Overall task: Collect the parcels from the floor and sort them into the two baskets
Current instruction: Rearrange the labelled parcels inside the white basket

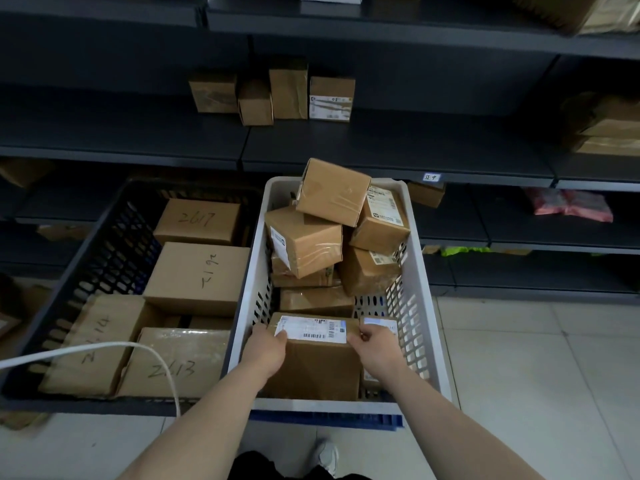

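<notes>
A brown cardboard parcel [317, 365] with a white barcode label on top sits at the near end of the white basket [427, 306]. My left hand [266, 351] grips its left top edge and my right hand [375, 348] grips its right top edge. Further back in the white basket lie several smaller taped boxes [304, 240], piled above the rim. To the left stands the dark blue basket [104, 251], which holds larger boxes with handwritten numbers [197, 275].
Dark metal shelving runs behind the baskets, with several small boxes [273, 95] on a middle shelf and a pink bag [568, 206] lower right. A white cable [104, 348] arcs over the blue basket. Pale floor tiles [536, 375] lie to the right.
</notes>
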A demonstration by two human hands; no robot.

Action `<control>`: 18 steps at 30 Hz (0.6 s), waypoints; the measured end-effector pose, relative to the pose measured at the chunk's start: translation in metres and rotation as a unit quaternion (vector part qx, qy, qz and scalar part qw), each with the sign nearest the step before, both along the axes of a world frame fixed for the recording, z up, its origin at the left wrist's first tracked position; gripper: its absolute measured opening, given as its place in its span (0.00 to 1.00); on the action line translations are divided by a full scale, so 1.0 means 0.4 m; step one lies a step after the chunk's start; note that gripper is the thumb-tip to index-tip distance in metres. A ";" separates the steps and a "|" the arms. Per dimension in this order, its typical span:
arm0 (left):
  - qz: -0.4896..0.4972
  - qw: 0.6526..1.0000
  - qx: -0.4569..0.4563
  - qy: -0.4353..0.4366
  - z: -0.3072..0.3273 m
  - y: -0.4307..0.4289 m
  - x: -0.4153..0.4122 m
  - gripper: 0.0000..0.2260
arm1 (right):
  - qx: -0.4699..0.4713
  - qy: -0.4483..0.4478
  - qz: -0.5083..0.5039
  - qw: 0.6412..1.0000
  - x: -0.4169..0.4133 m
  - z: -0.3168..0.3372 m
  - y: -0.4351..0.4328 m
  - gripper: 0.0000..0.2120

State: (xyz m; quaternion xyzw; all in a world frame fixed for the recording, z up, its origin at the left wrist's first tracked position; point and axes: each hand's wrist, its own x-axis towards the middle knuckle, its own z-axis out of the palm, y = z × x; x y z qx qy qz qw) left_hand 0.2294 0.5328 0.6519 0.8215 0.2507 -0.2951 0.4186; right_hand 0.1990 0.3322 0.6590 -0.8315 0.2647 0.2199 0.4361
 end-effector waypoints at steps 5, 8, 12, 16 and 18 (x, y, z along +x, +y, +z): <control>-0.004 0.999 -0.023 0.036 0.006 0.016 -0.001 0.25 | 0.031 0.019 -0.033 0.999 -0.008 -0.013 -0.009 0.24; -0.042 0.998 0.007 0.053 0.013 0.017 0.007 0.27 | 0.035 0.031 -0.029 0.998 0.002 -0.004 -0.008 0.24; -0.090 0.993 0.030 0.071 0.019 0.018 0.009 0.28 | 0.035 0.039 -0.024 0.998 0.001 0.001 -0.013 0.23; -0.176 0.973 0.103 0.104 0.024 0.004 -0.030 0.34 | 0.024 0.098 0.029 0.994 -0.039 -0.009 0.000 0.15; -0.193 0.968 0.112 0.112 0.024 0.003 -0.040 0.33 | 0.022 0.108 0.033 0.993 -0.049 -0.018 0.002 0.15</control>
